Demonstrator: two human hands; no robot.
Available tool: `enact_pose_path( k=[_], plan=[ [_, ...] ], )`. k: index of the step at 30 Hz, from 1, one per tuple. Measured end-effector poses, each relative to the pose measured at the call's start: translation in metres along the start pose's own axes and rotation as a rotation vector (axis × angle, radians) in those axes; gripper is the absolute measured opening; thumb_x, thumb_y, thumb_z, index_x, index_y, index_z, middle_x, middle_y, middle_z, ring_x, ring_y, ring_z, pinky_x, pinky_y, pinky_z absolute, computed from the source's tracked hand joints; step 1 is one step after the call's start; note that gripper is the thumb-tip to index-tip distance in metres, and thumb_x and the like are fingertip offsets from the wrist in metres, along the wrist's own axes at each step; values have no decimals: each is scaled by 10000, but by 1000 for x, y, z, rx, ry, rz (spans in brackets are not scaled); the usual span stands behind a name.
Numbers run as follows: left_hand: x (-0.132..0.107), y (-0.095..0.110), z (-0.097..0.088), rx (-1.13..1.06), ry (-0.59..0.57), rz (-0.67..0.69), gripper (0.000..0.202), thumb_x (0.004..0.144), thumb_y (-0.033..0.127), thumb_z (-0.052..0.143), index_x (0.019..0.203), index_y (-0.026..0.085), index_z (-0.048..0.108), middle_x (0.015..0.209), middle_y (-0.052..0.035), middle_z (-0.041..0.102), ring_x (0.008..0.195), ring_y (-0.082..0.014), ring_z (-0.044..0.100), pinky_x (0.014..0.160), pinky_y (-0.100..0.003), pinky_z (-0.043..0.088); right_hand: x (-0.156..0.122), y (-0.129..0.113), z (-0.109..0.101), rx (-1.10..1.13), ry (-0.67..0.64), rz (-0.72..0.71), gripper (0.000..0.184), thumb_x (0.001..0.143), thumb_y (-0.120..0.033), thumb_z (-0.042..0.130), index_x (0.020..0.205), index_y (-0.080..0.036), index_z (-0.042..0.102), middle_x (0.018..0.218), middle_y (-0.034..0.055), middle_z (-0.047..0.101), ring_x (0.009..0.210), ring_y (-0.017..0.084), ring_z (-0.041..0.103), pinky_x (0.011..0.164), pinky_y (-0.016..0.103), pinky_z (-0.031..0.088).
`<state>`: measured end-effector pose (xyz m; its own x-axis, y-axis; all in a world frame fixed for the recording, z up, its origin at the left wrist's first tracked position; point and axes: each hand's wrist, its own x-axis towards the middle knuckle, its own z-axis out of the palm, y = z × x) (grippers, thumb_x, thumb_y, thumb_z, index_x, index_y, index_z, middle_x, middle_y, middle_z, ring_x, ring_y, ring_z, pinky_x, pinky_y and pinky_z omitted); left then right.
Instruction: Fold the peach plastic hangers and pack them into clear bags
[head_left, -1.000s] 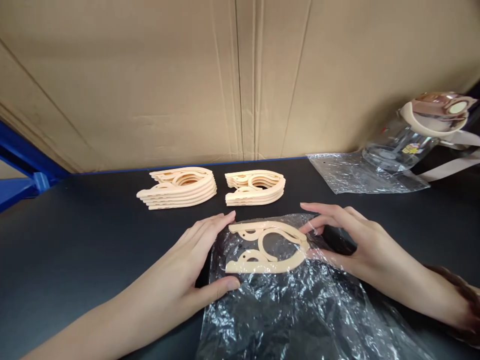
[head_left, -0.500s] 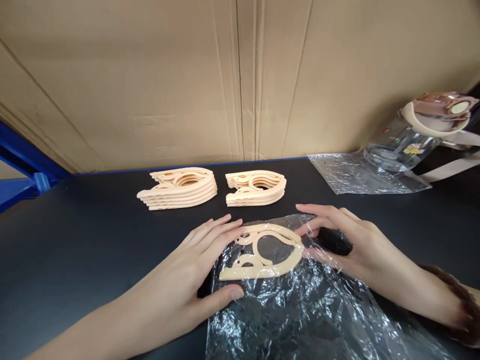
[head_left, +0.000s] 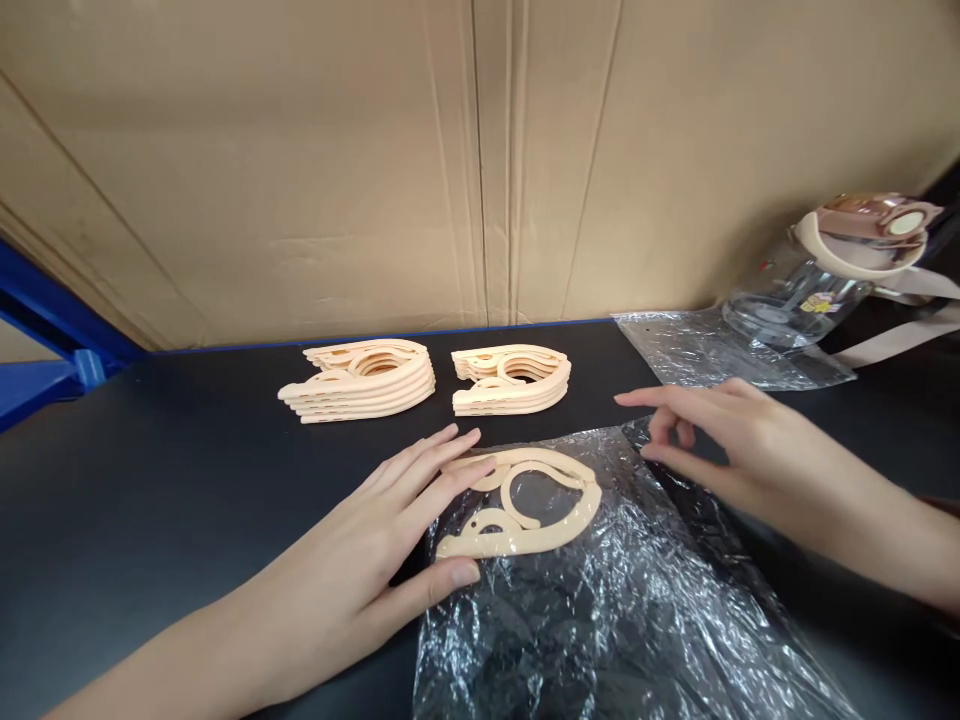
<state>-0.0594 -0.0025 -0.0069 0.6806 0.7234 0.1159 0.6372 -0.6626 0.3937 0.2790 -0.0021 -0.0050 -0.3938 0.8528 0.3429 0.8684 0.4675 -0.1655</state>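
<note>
A peach plastic folding hanger piece [head_left: 525, 505] lies inside a clear crinkled plastic bag [head_left: 615, 600] on the black table. My left hand [head_left: 390, 540] lies flat with fingers stretched out, fingertips on the piece's upper left end and thumb at the bag's left edge. My right hand [head_left: 712, 430] hovers above the bag's upper right corner, fingers loosely curled and apart, holding nothing. Two stacks of the same peach pieces sit farther back: a left stack [head_left: 360, 380] and a right stack [head_left: 511, 380].
A cardboard wall [head_left: 480, 160] closes off the back. Another clear plastic bag [head_left: 705, 350] and a glass jar with a beige lid [head_left: 832, 270] lie at the right rear. A blue metal frame [head_left: 45, 350] runs along the left.
My right hand has let go of the piece and bag and lifted up and to the right. The piece has slid slightly left and down under my left hand.
</note>
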Motion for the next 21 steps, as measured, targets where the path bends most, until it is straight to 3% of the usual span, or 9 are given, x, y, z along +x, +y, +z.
enact_pose_path(
  k=[2, 5, 10, 13, 16, 21],
  plan=[
    [1, 0, -1, 2, -10, 4, 467, 1023, 508, 435, 1473, 383, 420, 1607, 16, 348, 1486, -288, 288, 1171, -507, 351, 12, 6, -10, -45, 11, -11, 291, 989, -343, 452, 1230, -261, 593, 896, 42, 703, 736, 235, 639, 804, 457, 486],
    [1, -1, -2, 4, -9, -5, 501, 1011, 516, 464, 1486, 372, 401, 1610, 4, 341, 1486, -288, 287, 1176, -511, 342, 40, 6, -17, -54, 36, -122, 314, 991, -390, 478, 1232, -225, 590, 1134, 97, 668, 1003, 279, 637, 876, 455, 505],
    [2, -2, -8, -5, 3, 15, 507, 998, 497, 506, 1477, 360, 414, 1585, -11, 384, 1477, -289, 305, 1182, -505, 333, 92, -8, -7, 65, -87, -363, 465, 957, -441, 564, 1338, -177, 524, 1334, 122, 591, 1204, 273, 559, 1028, 448, 452],
    [2, -1, -12, -12, -10, 31, 487, 1010, 482, 481, 1475, 353, 419, 1579, -16, 396, 1477, -289, 307, 1180, -516, 331, 114, -16, 4, 86, -134, -384, 656, 895, -526, 627, 1399, -137, 472, 1383, 150, 576, 1237, 302, 540, 1045, 473, 430],
    [0, 1, -17, 12, -86, 37, 563, 996, 516, 491, 1517, 349, 354, 1620, -23, 320, 1496, -298, 261, 1174, -533, 327, 125, -19, 13, 71, -166, -379, 793, 853, -621, 624, 1440, -121, 438, 1397, 176, 579, 1209, 346, 568, 1013, 516, 430],
    [-13, 5, -18, 38, -253, 40, 852, 883, 655, 594, 1574, 378, 178, 1655, -23, 185, 1499, -347, 202, 1159, -555, 327, 130, -19, 19, 95, -146, -352, 698, 850, -479, 660, 1419, -132, 451, 1318, 153, 638, 1138, 318, 620, 990, 491, 432]
  ],
)
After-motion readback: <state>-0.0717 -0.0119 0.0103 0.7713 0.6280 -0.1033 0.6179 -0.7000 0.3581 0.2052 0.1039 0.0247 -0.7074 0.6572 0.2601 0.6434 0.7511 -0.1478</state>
